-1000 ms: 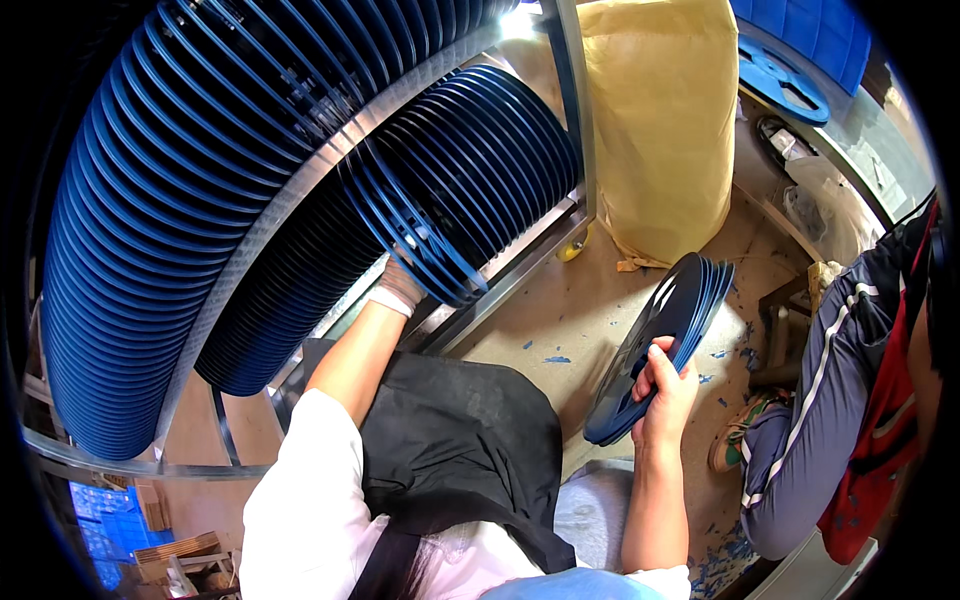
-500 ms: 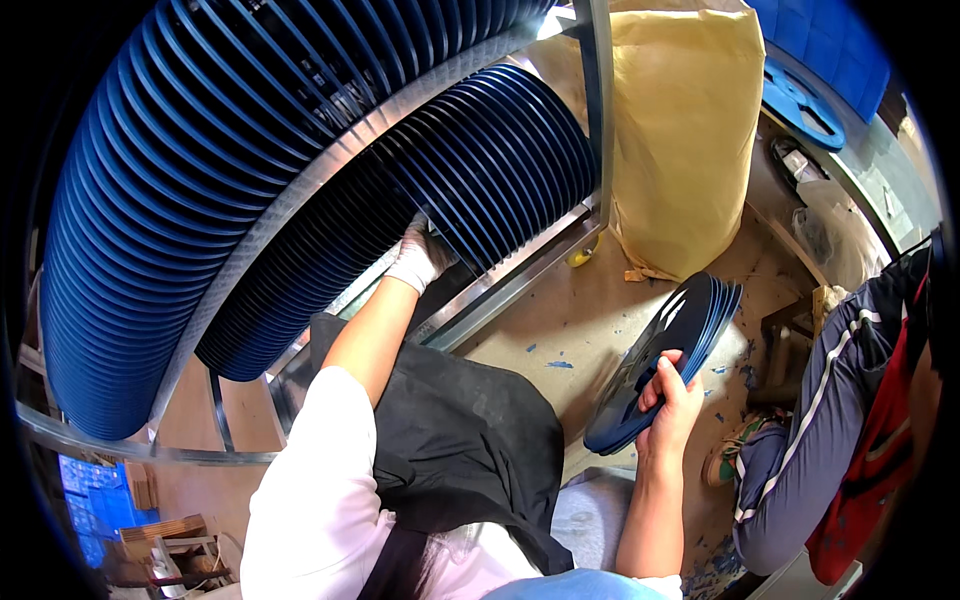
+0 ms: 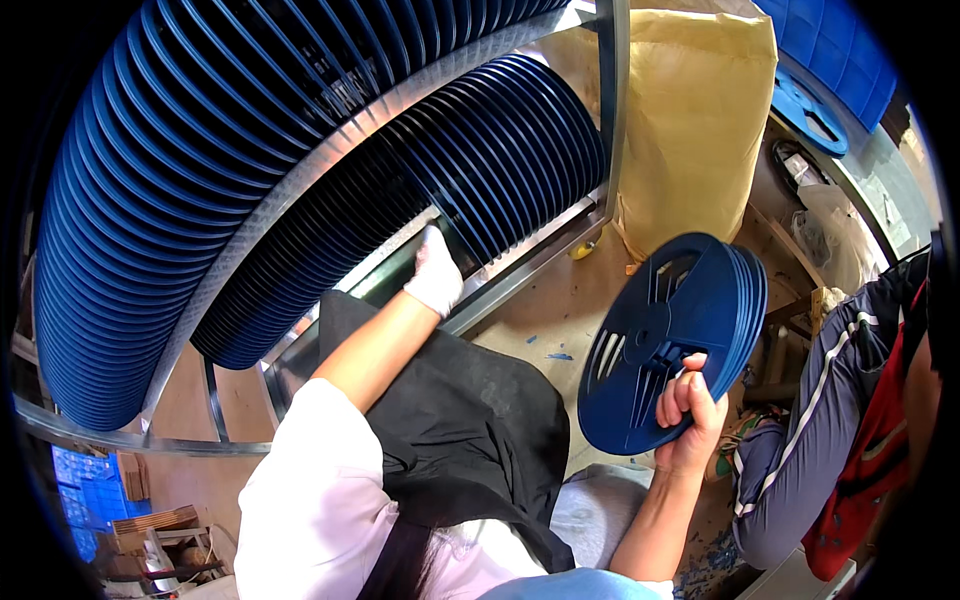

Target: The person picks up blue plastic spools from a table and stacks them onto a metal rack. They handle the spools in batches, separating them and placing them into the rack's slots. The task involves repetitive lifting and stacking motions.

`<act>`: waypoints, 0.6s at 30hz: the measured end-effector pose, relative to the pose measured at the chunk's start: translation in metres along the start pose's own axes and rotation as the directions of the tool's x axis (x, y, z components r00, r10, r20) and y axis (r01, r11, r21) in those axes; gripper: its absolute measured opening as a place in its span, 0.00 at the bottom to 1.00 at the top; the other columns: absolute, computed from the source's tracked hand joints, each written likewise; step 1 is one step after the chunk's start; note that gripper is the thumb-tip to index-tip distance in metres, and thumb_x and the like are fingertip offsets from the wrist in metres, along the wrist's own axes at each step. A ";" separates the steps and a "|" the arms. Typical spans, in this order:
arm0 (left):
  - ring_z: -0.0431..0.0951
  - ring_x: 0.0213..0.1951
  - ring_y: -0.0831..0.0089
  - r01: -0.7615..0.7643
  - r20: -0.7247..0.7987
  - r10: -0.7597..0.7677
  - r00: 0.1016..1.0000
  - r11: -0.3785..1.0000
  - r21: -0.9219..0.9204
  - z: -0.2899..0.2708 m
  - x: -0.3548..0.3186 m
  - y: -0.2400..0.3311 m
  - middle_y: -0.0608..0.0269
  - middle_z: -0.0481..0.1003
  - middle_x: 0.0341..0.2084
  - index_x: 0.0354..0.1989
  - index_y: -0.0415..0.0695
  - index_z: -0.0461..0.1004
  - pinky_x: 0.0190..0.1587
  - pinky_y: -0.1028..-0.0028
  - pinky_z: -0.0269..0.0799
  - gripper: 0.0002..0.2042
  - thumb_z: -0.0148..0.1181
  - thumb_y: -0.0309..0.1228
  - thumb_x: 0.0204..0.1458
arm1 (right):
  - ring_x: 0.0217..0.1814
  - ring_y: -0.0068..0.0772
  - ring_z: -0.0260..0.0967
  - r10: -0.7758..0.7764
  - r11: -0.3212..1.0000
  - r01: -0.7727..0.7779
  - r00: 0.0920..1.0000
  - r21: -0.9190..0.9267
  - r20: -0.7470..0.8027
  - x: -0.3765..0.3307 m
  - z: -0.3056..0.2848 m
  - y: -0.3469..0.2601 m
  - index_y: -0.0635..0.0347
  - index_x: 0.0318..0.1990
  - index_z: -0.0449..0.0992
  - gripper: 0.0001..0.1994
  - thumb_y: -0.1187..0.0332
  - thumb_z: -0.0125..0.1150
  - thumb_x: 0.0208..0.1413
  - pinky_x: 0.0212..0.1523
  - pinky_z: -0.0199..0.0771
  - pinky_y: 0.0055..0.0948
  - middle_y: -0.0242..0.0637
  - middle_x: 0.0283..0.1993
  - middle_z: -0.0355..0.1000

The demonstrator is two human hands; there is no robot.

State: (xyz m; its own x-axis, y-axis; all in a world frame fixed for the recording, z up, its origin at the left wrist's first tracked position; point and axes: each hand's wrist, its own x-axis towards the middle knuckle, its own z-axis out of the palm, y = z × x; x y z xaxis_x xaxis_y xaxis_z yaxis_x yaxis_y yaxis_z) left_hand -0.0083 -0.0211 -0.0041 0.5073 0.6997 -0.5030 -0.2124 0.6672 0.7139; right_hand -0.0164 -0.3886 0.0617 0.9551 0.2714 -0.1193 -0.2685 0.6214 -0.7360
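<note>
My right hand is bare and closed on a stack of several dark blue plastic reels. The stack is tilted, its slotted flat face turned toward me. My left hand, in a white glove, is at the front edge of the lower rack, beside a long row of blue reels standing on edge. Its fingertips are mostly turned away, so whether they grip anything is hidden. Above that row, a second row of blue reels fills the upper rack.
A metal rack frame curves around the rows. Beside it stands a large yellow-tan sack. To the right, another person's leg in dark striped trousers is close to my reels. A lighter blue reel lies on a surface at the upper right.
My right hand has raised the stack and turned its flat face toward me. My left hand has drawn back slightly from the lower row.
</note>
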 end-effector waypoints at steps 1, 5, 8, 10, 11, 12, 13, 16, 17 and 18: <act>0.56 0.63 0.59 -0.060 -0.005 0.061 0.998 0.990 0.130 -0.009 -0.013 -0.016 0.55 0.57 0.63 0.64 0.43 0.55 0.64 0.57 0.52 0.32 0.44 0.54 0.58 | 0.15 0.16 0.51 -0.018 0.999 0.017 0.999 0.029 0.034 0.000 -0.001 -0.003 0.67 0.45 0.66 0.14 0.69 0.58 0.55 0.14 0.52 0.17 0.25 0.18 0.55; 0.38 0.71 0.65 -0.042 0.137 -0.003 0.991 0.944 0.326 -0.073 -0.050 -0.071 0.62 0.43 0.70 0.70 0.48 0.44 0.69 0.60 0.33 0.37 0.49 0.53 0.57 | 0.16 0.14 0.49 -0.069 0.979 0.033 0.982 0.203 0.175 -0.001 -0.022 -0.011 0.68 0.48 0.63 0.18 0.62 0.55 0.60 0.14 0.51 0.16 0.24 0.20 0.54; 0.43 0.70 0.73 0.006 0.195 -0.080 0.977 0.936 0.352 -0.120 -0.055 -0.101 0.67 0.47 0.69 0.70 0.52 0.44 0.67 0.64 0.39 0.36 0.52 0.49 0.58 | 0.17 0.14 0.49 -0.062 0.932 -0.062 0.944 0.357 0.325 0.001 -0.028 -0.005 0.66 0.51 0.61 0.24 0.52 0.54 0.60 0.15 0.51 0.15 0.22 0.20 0.52; 0.47 0.68 0.74 -0.229 0.376 0.061 0.925 0.877 0.422 -0.100 -0.074 -0.102 0.65 0.49 0.68 0.69 0.48 0.46 0.66 0.70 0.44 0.31 0.49 0.42 0.60 | 0.17 0.14 0.49 -0.050 0.934 -0.089 0.926 0.347 0.373 0.005 -0.031 -0.008 0.65 0.53 0.62 0.31 0.45 0.55 0.56 0.16 0.49 0.15 0.21 0.20 0.52; 0.50 0.67 0.75 -0.335 0.473 0.110 0.874 0.842 0.423 -0.089 -0.082 -0.100 0.64 0.51 0.68 0.69 0.46 0.48 0.66 0.74 0.46 0.29 0.48 0.38 0.61 | 0.17 0.14 0.50 -0.043 0.925 -0.114 0.917 0.363 0.396 0.008 -0.035 -0.010 0.64 0.53 0.63 0.32 0.44 0.56 0.54 0.16 0.50 0.15 0.22 0.20 0.53; 0.52 0.66 0.75 -0.440 0.567 0.160 0.808 0.804 0.400 -0.077 -0.092 -0.100 0.63 0.52 0.67 0.68 0.44 0.49 0.65 0.77 0.48 0.27 0.47 0.35 0.63 | 0.17 0.14 0.51 -0.042 0.903 -0.142 0.911 0.406 0.410 0.009 -0.039 -0.010 0.64 0.53 0.64 0.33 0.43 0.56 0.53 0.17 0.51 0.15 0.22 0.21 0.54; 0.52 0.66 0.73 -0.424 0.552 0.098 0.828 0.754 0.502 -0.059 -0.105 -0.088 0.60 0.52 0.67 0.68 0.43 0.49 0.65 0.76 0.48 0.28 0.49 0.34 0.62 | 0.17 0.15 0.51 -0.052 0.886 -0.144 0.914 0.441 0.402 0.009 -0.042 -0.009 0.64 0.53 0.64 0.33 0.42 0.56 0.53 0.17 0.52 0.15 0.22 0.21 0.54; 0.56 0.65 0.69 -0.491 0.584 0.128 0.801 0.699 0.520 -0.038 -0.116 -0.086 0.56 0.56 0.65 0.68 0.42 0.52 0.64 0.73 0.51 0.29 0.52 0.37 0.61 | 0.17 0.16 0.51 -0.066 0.848 -0.144 0.926 0.510 0.371 0.008 -0.043 -0.007 0.64 0.53 0.64 0.33 0.42 0.54 0.54 0.17 0.54 0.17 0.24 0.21 0.54; 0.56 0.65 0.68 -0.538 0.621 0.133 0.772 0.658 0.527 -0.040 -0.115 -0.087 0.56 0.57 0.65 0.67 0.42 0.53 0.64 0.72 0.50 0.29 0.52 0.38 0.60 | 0.17 0.17 0.51 -0.075 0.842 -0.136 0.929 0.523 0.363 0.007 -0.042 -0.004 0.64 0.53 0.64 0.32 0.42 0.54 0.55 0.17 0.54 0.17 0.25 0.21 0.54; 0.56 0.65 0.66 -0.582 0.656 0.136 0.742 0.616 0.531 -0.040 -0.115 -0.088 0.56 0.57 0.64 0.67 0.42 0.54 0.64 0.71 0.50 0.29 0.53 0.38 0.59 | 0.17 0.17 0.51 -0.081 0.836 -0.130 0.932 0.533 0.354 0.006 -0.042 -0.003 0.64 0.53 0.64 0.32 0.42 0.54 0.55 0.17 0.54 0.17 0.25 0.21 0.54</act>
State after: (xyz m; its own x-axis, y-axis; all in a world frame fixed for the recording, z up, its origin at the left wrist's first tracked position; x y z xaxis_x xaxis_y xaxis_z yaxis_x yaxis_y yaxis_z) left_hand -0.0818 -0.1496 -0.0286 0.8956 0.4426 0.0434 0.0170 -0.1315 0.9912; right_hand -0.0044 -0.4191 0.0352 0.8670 0.4629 0.1844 -0.4157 0.8760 -0.2447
